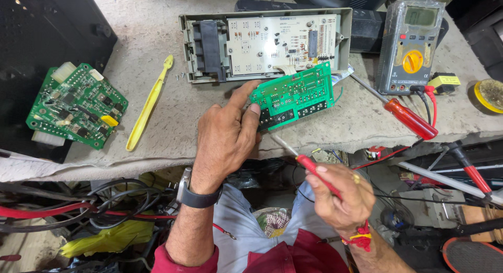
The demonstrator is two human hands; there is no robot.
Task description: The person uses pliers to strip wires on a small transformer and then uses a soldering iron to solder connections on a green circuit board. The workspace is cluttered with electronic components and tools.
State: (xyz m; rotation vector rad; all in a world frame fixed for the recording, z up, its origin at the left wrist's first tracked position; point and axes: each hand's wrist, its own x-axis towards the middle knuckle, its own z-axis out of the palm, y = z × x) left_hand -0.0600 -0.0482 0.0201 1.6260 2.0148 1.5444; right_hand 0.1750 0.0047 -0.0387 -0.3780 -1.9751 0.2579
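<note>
Green and glossy, the small circuit board (293,95) lies tilted on the grey stone bench (173,137), its lower corner pinned under the left hand (225,139), thumb and forefinger pressed narrow against its edge. The right hand (340,197) is wrapped tight around a red-handled screwdriver (309,165), whose steel tip angles up toward the board's dark connector blocks. Done well, I'd judge, the board wants firm holding and the tip seated squarely. Just above the board sits a beige plastic control panel (262,42) with a pale board inside. Right of it lie a second red screwdriver (408,118) and a grey multimeter (411,48); left, a yellow toothbrush (149,103).
</note>
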